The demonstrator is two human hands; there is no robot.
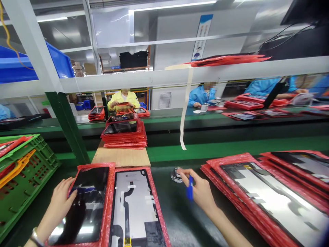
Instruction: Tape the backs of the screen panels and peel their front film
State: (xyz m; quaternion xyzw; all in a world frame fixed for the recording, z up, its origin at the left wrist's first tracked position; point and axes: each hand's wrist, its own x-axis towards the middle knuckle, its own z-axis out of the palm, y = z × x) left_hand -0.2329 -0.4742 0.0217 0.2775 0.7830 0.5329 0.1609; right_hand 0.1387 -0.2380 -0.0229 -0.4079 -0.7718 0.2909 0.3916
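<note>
My left hand (60, 199) is at the left edge of a glossy black screen panel (94, 195) in a red foam sleeve. Its thumb lies over the panel's edge; the other fingers run along the sleeve side. Right beside it lies another panel (138, 195), its silver back showing, with a dark ribbon cable and tape strips. My right hand (199, 190) is closed around a blue, pen-like stick (190, 188). Its fingertips touch a small, round, shiny metal piece (176, 175) on the dark bench. What exactly the metal piece is, I cannot tell.
Stacks of red-sleeved panels (246, 192) stand at the right. Another stack (124, 135) rests on a wooden board (120, 157) ahead. A green crate (31, 181) is at the left. Tape (185, 113) hangs from the white crossbar (144, 80). Several co-workers sit across the bench.
</note>
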